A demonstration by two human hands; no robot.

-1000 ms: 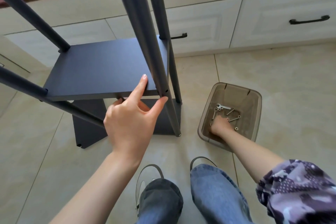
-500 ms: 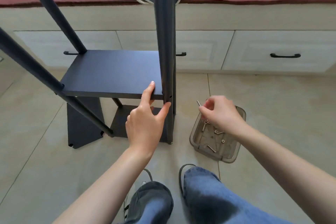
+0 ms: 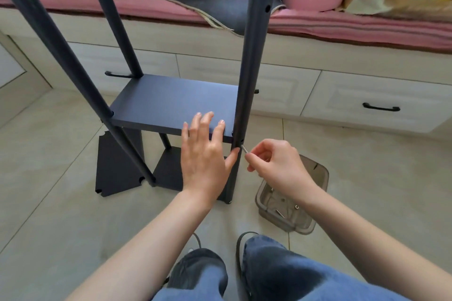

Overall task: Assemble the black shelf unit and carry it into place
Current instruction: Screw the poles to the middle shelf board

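The black shelf unit stands on the floor in front of me, its black board (image 3: 171, 102) set between dark posts. My left hand (image 3: 204, 154) lies with straight fingers on the board's front edge, thumb against the near right post (image 3: 252, 68). My right hand (image 3: 274, 166) pinches a small silver screw (image 3: 244, 149) whose tip touches a hole low in that post, just under the board. A lower board (image 3: 171, 173) sits near the floor.
A clear plastic tub (image 3: 315, 203) with several screws and a wrench stands on the tiles at my right. A loose black panel (image 3: 115, 168) lies on the floor at the left. White drawers (image 3: 367, 102) and a pink-cushioned bench run behind. My feet are below.
My right hand left the tub with a screw and brought it up to the post's hole. My left hand flattened on the board's edge. The view tilted up.
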